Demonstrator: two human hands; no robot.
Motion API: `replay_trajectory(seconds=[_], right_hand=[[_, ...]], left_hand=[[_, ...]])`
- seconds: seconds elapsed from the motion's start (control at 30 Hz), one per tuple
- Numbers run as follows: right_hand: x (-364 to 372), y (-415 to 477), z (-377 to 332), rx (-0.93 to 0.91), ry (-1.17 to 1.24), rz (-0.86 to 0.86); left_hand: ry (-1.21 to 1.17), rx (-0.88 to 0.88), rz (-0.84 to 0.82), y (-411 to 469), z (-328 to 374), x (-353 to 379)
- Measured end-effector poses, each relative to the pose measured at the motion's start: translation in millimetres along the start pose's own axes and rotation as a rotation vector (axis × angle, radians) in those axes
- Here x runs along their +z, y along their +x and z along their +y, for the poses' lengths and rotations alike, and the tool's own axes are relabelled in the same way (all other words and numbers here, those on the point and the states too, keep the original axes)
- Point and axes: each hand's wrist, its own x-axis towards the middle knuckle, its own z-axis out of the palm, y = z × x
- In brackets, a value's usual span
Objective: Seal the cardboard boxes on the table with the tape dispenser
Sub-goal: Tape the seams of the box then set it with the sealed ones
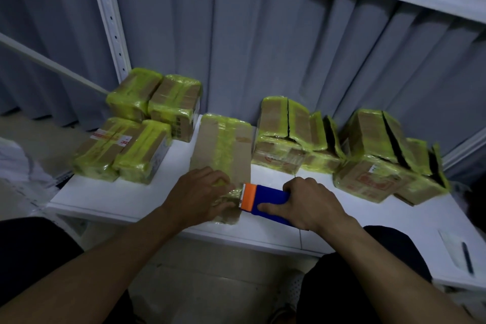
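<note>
A long brown cardboard box [223, 144] with a yellow-green tape strip down its top lies in the middle of the white table [105, 200]. My left hand [197, 194] lies on the box's near end, its fingers curling over the front edge. My right hand [307, 202] grips the blue tape dispenser [265, 201]. The dispenser's orange toothed head touches the box's near right corner, beside my left fingertips.
Stacks of taped boxes [136, 134] stand at the back left. More boxes [289, 137] with open black slits in their tops are piled at the back right [381, 158]. A pen on white paper [466, 258] lies at the right end. A grey curtain hangs behind.
</note>
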Motion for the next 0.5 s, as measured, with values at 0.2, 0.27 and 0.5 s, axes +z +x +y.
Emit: replay_trajectory(seconds=[0.2,0.27,0.5], right_hand=[[1,1,0,0.002,0.004,-0.014],[1,1,1,0.0,0.011,-0.015],[3,-3,-1,0.005,0.04,-0.008]], left_hand=[[-0.094,0.047,0.049,1,2,8],[-0.064,0.065,0.061,1,3,9],[-0.104,-0.017,0.057,1,3,10]])
